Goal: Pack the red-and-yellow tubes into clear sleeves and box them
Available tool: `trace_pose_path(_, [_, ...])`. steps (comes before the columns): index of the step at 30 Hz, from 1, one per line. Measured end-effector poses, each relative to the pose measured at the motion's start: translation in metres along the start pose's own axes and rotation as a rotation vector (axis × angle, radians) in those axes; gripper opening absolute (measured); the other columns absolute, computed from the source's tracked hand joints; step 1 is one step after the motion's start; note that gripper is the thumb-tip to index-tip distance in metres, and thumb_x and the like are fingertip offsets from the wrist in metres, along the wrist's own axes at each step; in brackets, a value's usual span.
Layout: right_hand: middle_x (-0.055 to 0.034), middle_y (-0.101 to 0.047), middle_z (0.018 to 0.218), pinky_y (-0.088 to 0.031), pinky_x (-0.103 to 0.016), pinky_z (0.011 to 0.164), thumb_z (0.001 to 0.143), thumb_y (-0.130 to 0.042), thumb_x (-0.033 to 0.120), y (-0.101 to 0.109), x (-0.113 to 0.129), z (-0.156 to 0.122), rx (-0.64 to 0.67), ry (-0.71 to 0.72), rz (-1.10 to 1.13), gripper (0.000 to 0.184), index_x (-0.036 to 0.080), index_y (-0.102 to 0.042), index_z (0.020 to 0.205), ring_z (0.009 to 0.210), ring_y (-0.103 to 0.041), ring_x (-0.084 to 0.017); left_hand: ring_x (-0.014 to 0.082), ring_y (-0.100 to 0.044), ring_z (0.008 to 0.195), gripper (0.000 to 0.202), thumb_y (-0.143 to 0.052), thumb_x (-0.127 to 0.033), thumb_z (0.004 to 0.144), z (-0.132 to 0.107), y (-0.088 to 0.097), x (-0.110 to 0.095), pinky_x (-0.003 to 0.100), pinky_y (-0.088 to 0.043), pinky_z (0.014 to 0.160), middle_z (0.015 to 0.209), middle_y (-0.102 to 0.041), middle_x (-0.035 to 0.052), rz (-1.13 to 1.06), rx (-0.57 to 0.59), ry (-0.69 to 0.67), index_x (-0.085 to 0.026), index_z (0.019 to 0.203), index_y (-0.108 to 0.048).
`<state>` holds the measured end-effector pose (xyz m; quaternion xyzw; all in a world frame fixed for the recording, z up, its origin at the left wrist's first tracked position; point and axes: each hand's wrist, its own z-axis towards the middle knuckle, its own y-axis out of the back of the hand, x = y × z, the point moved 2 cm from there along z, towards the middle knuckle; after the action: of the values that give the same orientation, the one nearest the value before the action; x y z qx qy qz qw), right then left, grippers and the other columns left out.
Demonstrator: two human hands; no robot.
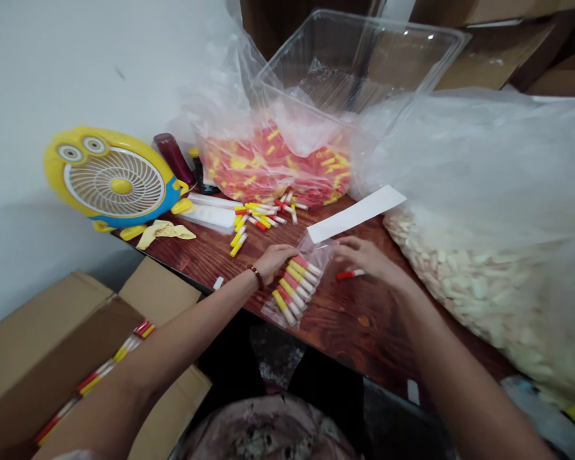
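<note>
A clear plastic bag [269, 308] lies over the table's front edge, with several two-coloured sticks [297, 281] side by side in it, white at one end and red or yellow at the other. My left hand [274, 262], with a beaded bracelet, pinches the bag's upper left edge. At its upper right edge, my right hand [364, 257] has its fingers curled against the plastic. Just under that hand a red-and-white stick [347, 275] rests on the table. A white paper strip [357, 214] reaches from the bag's mouth toward the back right.
Loose sticks [259, 217] lie behind my left hand. Large bags of red and yellow pieces [278, 163] and of pale pieces [460, 275] flank a clear plastic bin [364, 64]. A yellow fan [119, 182] stands at left, above a cardboard box [43, 338] holding packed sticks.
</note>
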<state>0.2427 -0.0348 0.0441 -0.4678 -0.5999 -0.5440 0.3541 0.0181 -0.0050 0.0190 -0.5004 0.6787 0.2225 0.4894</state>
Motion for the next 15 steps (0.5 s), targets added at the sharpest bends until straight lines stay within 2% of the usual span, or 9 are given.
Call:
trace_pose_path(3, [-0.0067,-0.07,0.078,-0.049,-0.03,0.056,0.063,-0.078,0.036,-0.039,0.013,-0.009,0.145,0.025,-0.015,0.019,0.024,-0.07,0.076,0.066,-0.06,-0.018,0.0063,-0.049,0.056,0.021,-0.069,-0.032,0.072,0.001,-0.019,-0.001,0.017,-0.039,0.054,0.064,-0.056,-0.0035,0.083,0.039,-0.146,-0.013,0.073,-0.059])
trace_pose_path(5, [-0.0057,-0.068,0.071,-0.047,-0.03,0.056,0.065,-0.075,0.037,-0.046,0.018,-0.007,0.202,0.075,-0.007,0.015,0.023,-0.07,0.069,0.061,-0.058,-0.017,0.0056,-0.051,0.06,0.024,-0.071,-0.033,0.073,0.0,-0.024,-0.001,0.016,-0.04,0.057,0.069,-0.057,-0.0036,0.047,0.005,-0.187,-0.014,0.077,-0.057])
trace_pose_path(7, [-0.0039,-0.066,0.064,-0.045,-0.029,0.053,0.068,-0.072,0.039,-0.04,0.02,-0.003,0.168,0.134,-0.017,0.018,0.022,-0.069,0.064,0.057,-0.055,-0.015,0.0059,-0.054,0.061,0.028,-0.07,-0.039,0.076,-0.003,-0.023,0.001,0.017,-0.042,0.057,0.073,-0.059,-0.0026,-0.043,0.009,-0.13,-0.016,0.083,-0.056])
trace_pose_path(10, [-0.0001,-0.061,0.058,-0.039,-0.026,0.048,0.07,-0.069,0.041,-0.019,0.017,0.003,-0.017,0.164,-0.043,0.023,0.022,-0.064,0.059,0.051,-0.05,-0.013,0.008,-0.06,0.066,0.034,-0.073,-0.043,0.073,-0.01,-0.013,0.003,0.019,-0.046,0.06,0.081,-0.063,0.0022,-0.086,0.167,-0.017,-0.015,0.088,-0.06])
trace_pose_path(13, [0.0016,-0.059,0.056,-0.037,-0.024,0.047,0.069,-0.069,0.041,-0.007,0.014,0.003,-0.101,0.137,-0.044,0.023,0.02,-0.064,0.06,0.05,-0.049,-0.011,0.0113,-0.064,0.071,0.039,-0.082,-0.036,0.064,-0.016,-0.001,0.007,0.023,-0.05,0.065,0.085,-0.066,0.0065,-0.101,0.289,0.049,-0.012,0.089,-0.064])
trace_pose_path(15, [0.0009,-0.06,0.058,-0.038,-0.024,0.048,0.067,-0.07,0.042,-0.006,0.012,0.001,-0.134,0.114,-0.023,0.024,0.019,-0.064,0.061,0.05,-0.049,-0.012,0.0122,-0.064,0.069,0.037,-0.084,-0.027,0.06,-0.017,0.002,0.008,0.024,-0.051,0.066,0.081,-0.067,0.007,-0.11,0.289,0.075,-0.01,0.087,-0.065])
